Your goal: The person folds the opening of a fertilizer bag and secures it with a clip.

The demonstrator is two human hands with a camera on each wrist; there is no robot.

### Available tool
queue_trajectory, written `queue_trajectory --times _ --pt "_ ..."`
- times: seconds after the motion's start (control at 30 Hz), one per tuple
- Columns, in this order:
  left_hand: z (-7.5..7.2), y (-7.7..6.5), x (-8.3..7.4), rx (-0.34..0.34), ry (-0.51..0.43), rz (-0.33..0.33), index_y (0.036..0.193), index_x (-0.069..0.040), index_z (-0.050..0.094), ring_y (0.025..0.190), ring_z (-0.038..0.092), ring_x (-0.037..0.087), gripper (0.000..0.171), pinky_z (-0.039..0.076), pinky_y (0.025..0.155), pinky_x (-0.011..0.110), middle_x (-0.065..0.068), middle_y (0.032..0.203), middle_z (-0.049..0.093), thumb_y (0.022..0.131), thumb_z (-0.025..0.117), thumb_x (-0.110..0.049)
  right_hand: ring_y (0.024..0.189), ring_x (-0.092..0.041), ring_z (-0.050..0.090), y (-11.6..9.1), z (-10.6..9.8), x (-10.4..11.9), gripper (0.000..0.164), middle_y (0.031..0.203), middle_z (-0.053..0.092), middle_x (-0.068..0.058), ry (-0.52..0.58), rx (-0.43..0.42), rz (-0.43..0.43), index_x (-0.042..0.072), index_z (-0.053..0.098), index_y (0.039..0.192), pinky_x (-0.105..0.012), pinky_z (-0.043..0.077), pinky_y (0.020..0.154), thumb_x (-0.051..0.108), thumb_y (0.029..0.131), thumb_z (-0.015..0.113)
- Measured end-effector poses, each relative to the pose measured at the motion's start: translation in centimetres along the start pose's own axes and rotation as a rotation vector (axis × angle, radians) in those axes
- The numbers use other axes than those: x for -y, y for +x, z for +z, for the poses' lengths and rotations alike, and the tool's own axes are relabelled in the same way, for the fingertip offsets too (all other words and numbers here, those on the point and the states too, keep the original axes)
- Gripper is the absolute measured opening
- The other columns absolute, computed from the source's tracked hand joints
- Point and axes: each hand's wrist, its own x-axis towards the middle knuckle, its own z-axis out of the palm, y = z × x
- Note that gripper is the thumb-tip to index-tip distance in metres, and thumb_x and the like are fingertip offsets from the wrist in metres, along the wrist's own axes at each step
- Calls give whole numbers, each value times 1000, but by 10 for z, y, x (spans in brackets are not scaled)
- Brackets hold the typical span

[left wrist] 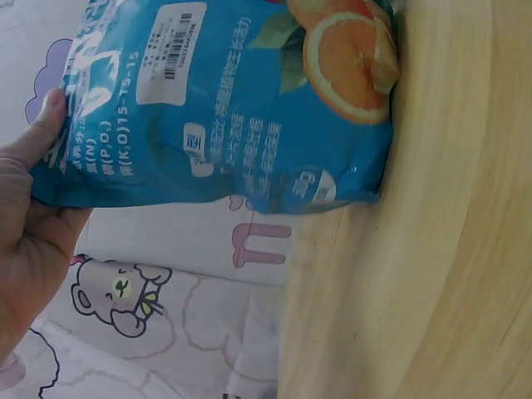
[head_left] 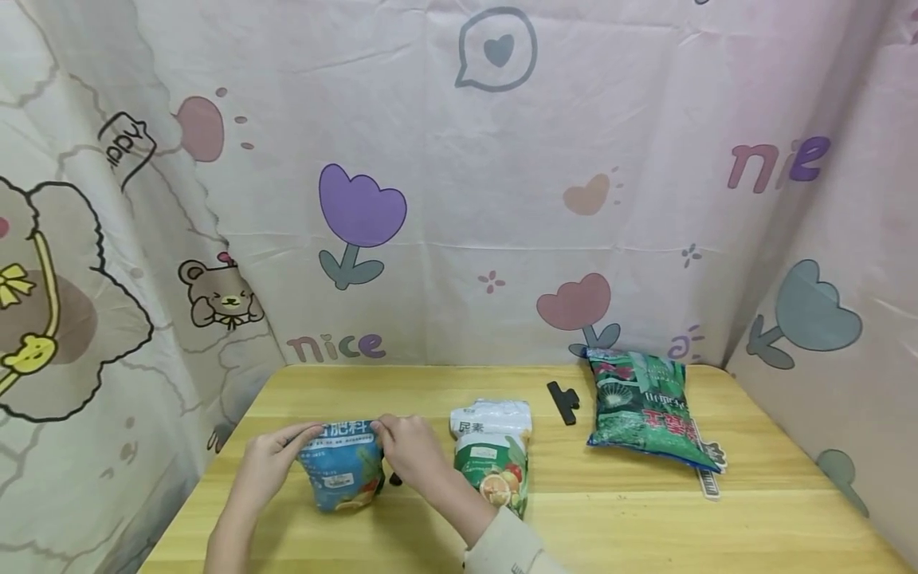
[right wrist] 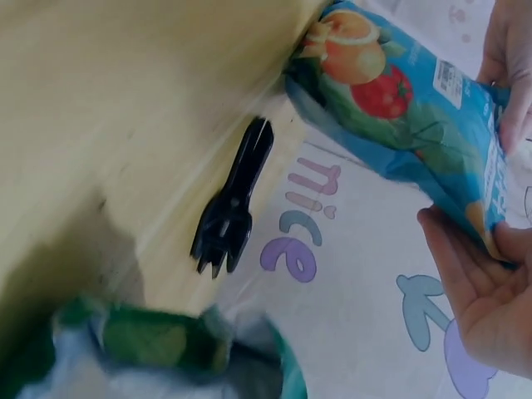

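A blue fertilizer bag (head_left: 340, 470) stands upright on the table, printed with fruit and white lettering. My left hand (head_left: 271, 464) pinches its top left corner, with the thumb on the near face in the left wrist view. The top right corner is gripped by my right hand (head_left: 412, 450), whose fingers lie behind the bag in the right wrist view. Close beside the bag lies a black bag clip (right wrist: 229, 199), mostly hidden by the bag and right hand in the head view. The bag's lower part rests on the wooden surface.
Right of my right hand lies a white and green fertilizer bag (head_left: 491, 462), partly behind my forearm. Farther right are another black clip (head_left: 562, 402) and a large green bag (head_left: 645, 410) with a flat printed piece (head_left: 708, 483) partly under it. Patterned cloth (head_left: 459, 303) hangs behind the table (head_left: 610, 526).
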Motion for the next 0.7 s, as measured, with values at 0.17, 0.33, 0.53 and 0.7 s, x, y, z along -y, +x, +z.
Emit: queue_trajectory --times 0.17,0.33,0.53,0.7 --pt "4 2 1 -30 -17 -6 102 -4 70 44 33 8 26 36 47 24 13 96 68 93 57 -24 40 -1 33 0 -1 1 33 54 44 10 3 -22 32 8 69 99 -13 32 43 28 98 44" --pt "-2 -1 4 1 -40 -101 107 -3 68 57 50 7 34 45 53 30 14 98 67 93 55 -31 39 -1 31 -1 -1 0 30 63 58 9 104 -32 50 9 70 97 -14 32 40 27 98 45" --pt "-5 -3 6 -19 6 -73 109 -3 67 85 62 26 33 48 63 31 14 103 66 96 51 -28 38 -1 29 -4 -3 -2 32 62 59 8 110 -52 33 9 70 87 -15 29 39 25 99 44" --pt "-2 -2 6 -61 9 -18 109 -8 69 86 63 29 30 50 63 34 10 102 66 95 51 -28 37 -1 27 -6 -3 -2 36 57 56 9 79 -87 9 10 70 81 -15 27 38 26 99 43"
